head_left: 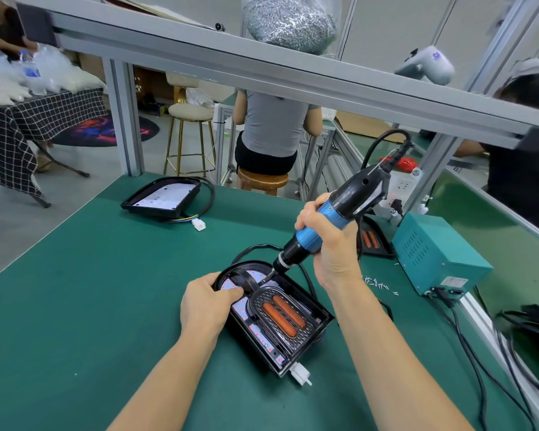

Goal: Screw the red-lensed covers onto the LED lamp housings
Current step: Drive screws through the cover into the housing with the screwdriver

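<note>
A black LED lamp housing lies on the green mat in front of me, its white LED board showing. A black cover with two red lenses sits inside it. My left hand holds the housing's left rim, thumb pressing on the cover's curved band. My right hand grips a blue and black electric screwdriver, tilted, its bit touching the cover near the housing's rounded top. A second housing without a cover lies at the far left of the mat.
A teal power box stands at the right, loose screws beside it. Another red-lensed lamp lies behind my right hand. Cables trail along the right edge. A bag of screws rests on the overhead rail. People sit at nearby benches.
</note>
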A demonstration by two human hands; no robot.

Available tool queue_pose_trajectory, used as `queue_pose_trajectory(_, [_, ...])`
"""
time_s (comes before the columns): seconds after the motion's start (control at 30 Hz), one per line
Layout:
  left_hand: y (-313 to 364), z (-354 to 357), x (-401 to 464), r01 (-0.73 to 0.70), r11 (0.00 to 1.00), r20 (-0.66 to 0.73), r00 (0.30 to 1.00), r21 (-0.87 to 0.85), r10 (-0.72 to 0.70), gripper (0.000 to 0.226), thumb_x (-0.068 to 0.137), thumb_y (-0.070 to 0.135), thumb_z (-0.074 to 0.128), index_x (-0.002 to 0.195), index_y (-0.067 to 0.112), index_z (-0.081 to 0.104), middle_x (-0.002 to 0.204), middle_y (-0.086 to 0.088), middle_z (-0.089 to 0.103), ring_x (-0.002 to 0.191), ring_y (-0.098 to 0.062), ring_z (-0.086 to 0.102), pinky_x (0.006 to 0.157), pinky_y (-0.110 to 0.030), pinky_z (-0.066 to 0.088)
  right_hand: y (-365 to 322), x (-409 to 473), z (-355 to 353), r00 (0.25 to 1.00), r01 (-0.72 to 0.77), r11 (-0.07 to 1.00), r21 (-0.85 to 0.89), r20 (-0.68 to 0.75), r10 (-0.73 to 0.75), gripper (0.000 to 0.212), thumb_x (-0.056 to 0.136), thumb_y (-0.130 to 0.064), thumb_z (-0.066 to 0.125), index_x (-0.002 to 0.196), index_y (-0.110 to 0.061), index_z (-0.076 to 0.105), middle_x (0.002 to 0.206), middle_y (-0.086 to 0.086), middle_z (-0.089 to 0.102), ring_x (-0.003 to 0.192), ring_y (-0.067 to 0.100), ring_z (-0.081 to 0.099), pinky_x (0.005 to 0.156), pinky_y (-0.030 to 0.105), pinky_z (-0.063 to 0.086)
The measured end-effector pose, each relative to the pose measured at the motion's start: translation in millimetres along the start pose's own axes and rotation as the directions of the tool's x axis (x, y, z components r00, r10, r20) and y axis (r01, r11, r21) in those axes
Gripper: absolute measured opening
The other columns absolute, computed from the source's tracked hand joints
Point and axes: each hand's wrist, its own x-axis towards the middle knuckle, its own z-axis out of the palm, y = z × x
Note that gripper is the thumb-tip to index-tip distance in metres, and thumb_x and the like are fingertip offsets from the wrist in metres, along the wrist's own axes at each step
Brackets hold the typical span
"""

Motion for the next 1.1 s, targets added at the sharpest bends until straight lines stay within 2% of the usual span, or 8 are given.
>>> queue_pose_trajectory(0.37, [-0.1, 0.1, -1.1, 0.003, 1.0, -0.012, 1.0, -0.013, -0.003, 0.025, 0.052, 0.026, 0.066, 0.076, 0.028, 0.073, 0.07, 0.002, 0.073, 0.079, -0.034, 0.07, 0.077, -0.054, 0.055, 0.5, -5.2, -2.5, 0.998, -0.051, 0.996, 0.07, 0.04, 0.049, 0.033, 0.068, 0.003, 0.062, 0.089, -0.021, 0.054, 0.065, -0.002, 0.051, 0.063, 0.018, 0.048, 0.07, 0.029, 0.045])
queue_pose_trajectory(0.43, [0.2, 0.2, -1.4, 0.005, 1.0, -0.016, 1.0, -0.009, -0.005, 0.024, 0.052, 0.026, 0.066, 0.075, 0.027, 0.073, 0.07, 0.001, 0.073, 0.079, -0.034, 0.069, 0.077, -0.054, 0.055, 1.0, -6.7, -2.1, 0.999, -0.034, 0.998, 0.058, 0.023, 0.033, 0.032, 0.069, 0.002, 0.063, 0.088, -0.023, 0.056, 0.065, -0.002, 0.052, 0.063, 0.017, 0.05, 0.069, 0.028, 0.046])
queue_pose_trajectory(0.53, [1.0, 0.8, -1.8, 0.005, 1.0, -0.015, 1.0, -0.003, -0.005, 0.023, 0.052, 0.026, 0.066, 0.074, 0.026, 0.073, 0.069, 0.0, 0.073, 0.08, -0.035, 0.069, 0.077, -0.053, 0.056, 1.2, -7.3, -0.6, 1.0, -0.002, 1.0, 0.023, -0.003, 0.002, 0.029, 0.069, -0.001, 0.065, 0.071, -0.03, 0.06, 0.066, -0.002, 0.053, 0.062, 0.016, 0.052, 0.067, 0.027, 0.048])
queue_pose_trajectory(0.6, [1.6, 1.1, -2.6, 0.005, 1.0, -0.013, 1.0, 0.003, -0.005, 0.023, 0.052, 0.026, 0.066, 0.074, 0.027, 0.073, 0.069, 0.0, 0.073, 0.08, -0.035, 0.069, 0.078, -0.053, 0.056, 0.6, -6.9, -0.2, 1.0, -0.002, 1.0, 0.002, 0.009, 0.002, 0.028, 0.07, -0.002, 0.065, 0.066, -0.029, 0.06, 0.067, -0.002, 0.054, 0.063, 0.016, 0.053, 0.067, 0.027, 0.049])
queue_pose_trajectory(0.83, [2.4, 0.9, -4.1, 0.006, 1.0, -0.018, 1.0, 0.013, -0.006, 0.022, 0.052, 0.026, 0.066, 0.073, 0.027, 0.073, 0.068, -0.001, 0.072, 0.079, -0.036, 0.068, 0.076, -0.052, 0.055, -2.2, -3.8, 2.7, 0.992, -0.039, 0.999, 0.017, 0.122, 0.037, 0.028, 0.068, 0.001, 0.065, 0.076, -0.024, 0.057, 0.069, 0.0, 0.052, 0.066, 0.02, 0.047, 0.069, 0.029, 0.046])
queue_pose_trajectory(0.97, [1.3, -0.7, -3.9, 0.002, 1.0, -0.004, 1.0, 0.025, -0.002, 0.019, 0.057, 0.024, 0.068, 0.074, 0.03, 0.073, 0.07, 0.001, 0.073, 0.079, -0.034, 0.069, 0.077, -0.052, 0.056, -2.6, -5.5, 1.0, 1.0, -0.006, 0.999, 0.047, -0.002, 0.006, 0.027, 0.07, -0.001, 0.066, 0.088, -0.02, 0.06, 0.068, 0.001, 0.053, 0.065, 0.019, 0.05, 0.068, 0.026, 0.048])
queue_pose_trajectory(1.1, [-1.0, -2.2, -2.8, -0.031, 0.998, -0.004, 1.0, 0.048, 0.031, 0.017, 0.065, 0.021, 0.071, 0.077, 0.033, 0.072, 0.071, 0.006, 0.073, 0.076, -0.027, 0.07, 0.078, -0.048, 0.057, -3.9, -10.4, -7.9, 0.97, 0.048, 0.995, 0.091, -0.241, -0.025, 0.03, 0.071, -0.005, 0.067, 0.098, -0.015, 0.057, 0.063, 0.0, 0.056, 0.063, 0.019, 0.054, 0.071, 0.031, 0.045])
